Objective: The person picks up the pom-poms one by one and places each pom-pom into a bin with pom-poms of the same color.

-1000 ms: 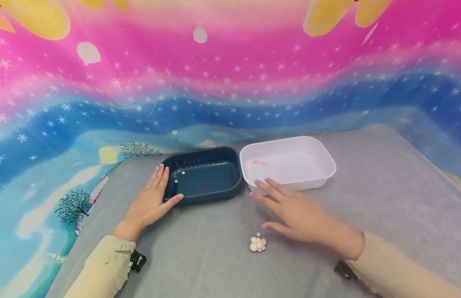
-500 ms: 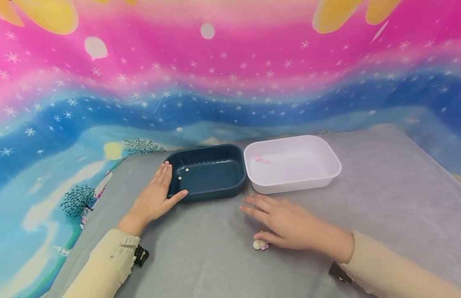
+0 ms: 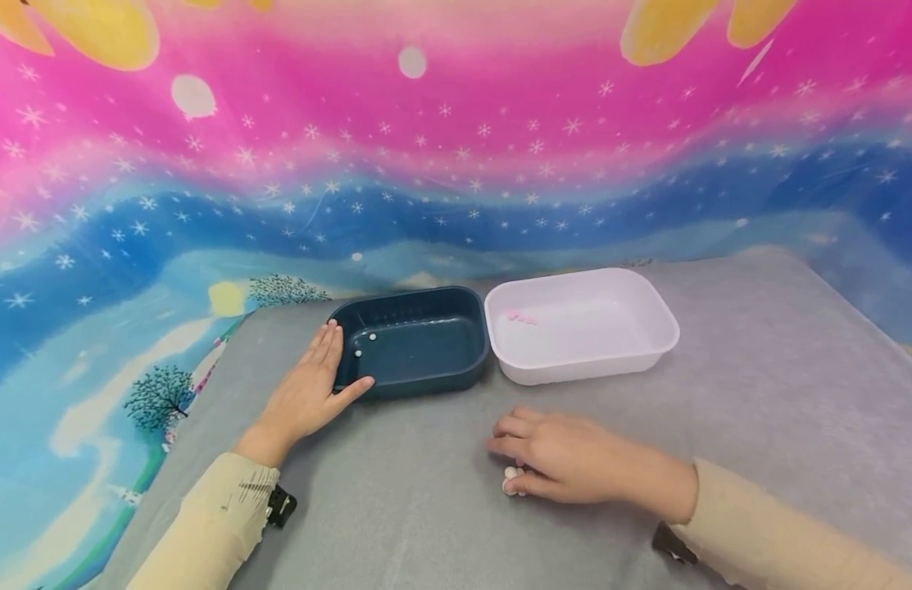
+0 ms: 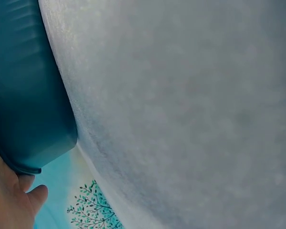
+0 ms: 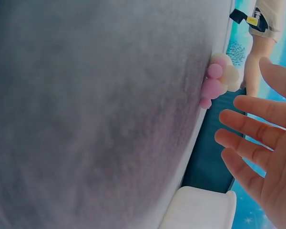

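Observation:
My left hand rests along the left end of the dark blue bin, fingers straight at the rim and thumb over the front corner. In the left wrist view, part of that hand shows beside the bin's rim. A small cluster of cream and pink balls sits on the grey cloth. Over it hovers my right hand, thumb and fingers around the cluster, partly hiding it. The right wrist view shows the fingers spread and relaxed, with a gap to the balls.
Touching the dark bin on its right is a white bin holding several small pink balls. Two small white balls lie in the dark bin. A colourful printed backdrop rises behind the grey cloth.
My right hand has come back from the white bin's front rim toward me, lowering over the ball cluster with its fingers bending in. The left hand stays at the dark bin.

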Tool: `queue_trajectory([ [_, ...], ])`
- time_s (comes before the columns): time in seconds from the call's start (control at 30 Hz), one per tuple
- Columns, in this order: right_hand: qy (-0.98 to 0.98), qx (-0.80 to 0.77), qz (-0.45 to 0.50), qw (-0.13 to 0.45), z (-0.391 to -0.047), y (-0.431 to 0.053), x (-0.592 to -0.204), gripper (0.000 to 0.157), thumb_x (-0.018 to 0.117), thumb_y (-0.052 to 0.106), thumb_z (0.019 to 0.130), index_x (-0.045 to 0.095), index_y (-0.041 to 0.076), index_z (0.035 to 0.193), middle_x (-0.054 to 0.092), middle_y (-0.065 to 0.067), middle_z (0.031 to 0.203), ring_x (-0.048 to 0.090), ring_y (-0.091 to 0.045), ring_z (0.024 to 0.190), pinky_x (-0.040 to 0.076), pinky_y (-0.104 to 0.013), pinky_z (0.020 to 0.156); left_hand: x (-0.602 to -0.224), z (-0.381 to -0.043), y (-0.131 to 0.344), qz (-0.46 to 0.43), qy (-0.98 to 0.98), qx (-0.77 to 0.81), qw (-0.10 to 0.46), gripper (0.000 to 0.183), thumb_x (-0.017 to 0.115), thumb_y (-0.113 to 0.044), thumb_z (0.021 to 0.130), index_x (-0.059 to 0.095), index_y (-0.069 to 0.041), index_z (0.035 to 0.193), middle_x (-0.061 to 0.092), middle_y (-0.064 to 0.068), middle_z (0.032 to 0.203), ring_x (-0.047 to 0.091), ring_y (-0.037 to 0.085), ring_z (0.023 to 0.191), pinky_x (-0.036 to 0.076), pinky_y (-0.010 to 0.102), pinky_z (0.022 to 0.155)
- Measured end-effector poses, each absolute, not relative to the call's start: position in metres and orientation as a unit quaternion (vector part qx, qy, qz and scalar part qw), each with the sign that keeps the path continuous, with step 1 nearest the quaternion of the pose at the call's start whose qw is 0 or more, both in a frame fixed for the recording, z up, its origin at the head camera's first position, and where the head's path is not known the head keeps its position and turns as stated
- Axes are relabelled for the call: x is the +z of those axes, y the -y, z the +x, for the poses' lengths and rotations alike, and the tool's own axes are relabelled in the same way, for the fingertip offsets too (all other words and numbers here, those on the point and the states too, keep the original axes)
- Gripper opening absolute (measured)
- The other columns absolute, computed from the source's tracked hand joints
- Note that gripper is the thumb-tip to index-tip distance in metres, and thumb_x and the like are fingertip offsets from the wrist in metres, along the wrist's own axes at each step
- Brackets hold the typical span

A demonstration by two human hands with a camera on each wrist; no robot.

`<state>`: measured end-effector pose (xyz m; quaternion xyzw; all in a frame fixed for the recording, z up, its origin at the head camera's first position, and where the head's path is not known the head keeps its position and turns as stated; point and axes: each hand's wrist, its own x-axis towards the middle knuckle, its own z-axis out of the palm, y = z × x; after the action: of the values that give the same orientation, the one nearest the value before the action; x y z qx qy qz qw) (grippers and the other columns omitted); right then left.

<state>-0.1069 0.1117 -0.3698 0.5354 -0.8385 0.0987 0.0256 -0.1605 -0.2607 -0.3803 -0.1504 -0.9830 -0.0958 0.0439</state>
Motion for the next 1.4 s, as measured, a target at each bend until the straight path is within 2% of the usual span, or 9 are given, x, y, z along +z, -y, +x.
queue_trajectory([
  [0.2,0.826,0.130,0.549,0.006,-0.107,-0.112,-0.373,0.037,0.058,0.041,0.089,0.064,0.016,0.114,0.055,0.010,0.103,0.048,0.000,0.088,0.047,-0.021,0.075,-0.383,-0.160,0.262,-0.151,0.982,-0.102,0.044,0.095,0.040,-0.066,0.087,0.003,-0.002,0.148,-0.001,0.013,0.156,0.001,0.027,0.144,0.017,0.050,0.112],
  [0.43,0.802,0.163,0.574,-0.019,-0.111,-0.107,-0.374,0.029,0.061,0.033,0.088,0.066,0.014,0.109,0.058,0.009,0.097,0.048,0.000,0.089,0.045,-0.017,0.078,-0.380,-0.159,0.265,-0.143,0.984,-0.102,0.032,0.096,0.039,-0.067,0.087,0.003,-0.002,0.148,-0.002,0.013,0.156,-0.004,0.024,0.144,0.015,0.050,0.113],
  [0.67,0.793,0.172,0.583,-0.048,-0.114,-0.103,-0.377,0.021,0.065,0.026,0.085,0.068,0.016,0.103,0.055,0.011,0.085,0.042,0.003,0.079,0.035,-0.006,0.069,-0.377,-0.158,0.267,-0.146,0.985,-0.087,0.023,0.097,0.036,-0.069,0.087,0.002,-0.001,0.148,-0.002,0.015,0.155,-0.001,0.028,0.144,0.015,0.051,0.112],
  [0.93,0.782,0.224,0.578,-0.071,-0.118,-0.105,-0.378,0.017,0.069,0.019,0.082,0.069,0.012,0.097,0.054,0.009,0.082,0.048,0.001,0.078,0.040,-0.008,0.073,-0.378,-0.159,0.266,-0.147,0.984,-0.090,0.033,0.096,0.037,-0.068,0.087,0.004,-0.001,0.148,-0.001,0.014,0.156,0.000,0.027,0.144,0.016,0.050,0.112],
  [1.4,0.795,0.281,0.515,-0.152,-0.119,-0.111,-0.377,0.011,0.072,0.014,0.077,0.069,0.015,0.088,0.055,0.011,0.082,0.048,0.005,0.071,0.045,-0.012,0.068,-0.374,-0.162,0.261,-0.151,0.985,-0.085,0.021,0.099,0.036,-0.071,0.085,0.005,0.000,0.147,0.000,0.015,0.155,-0.003,0.025,0.144,0.016,0.051,0.112],
])
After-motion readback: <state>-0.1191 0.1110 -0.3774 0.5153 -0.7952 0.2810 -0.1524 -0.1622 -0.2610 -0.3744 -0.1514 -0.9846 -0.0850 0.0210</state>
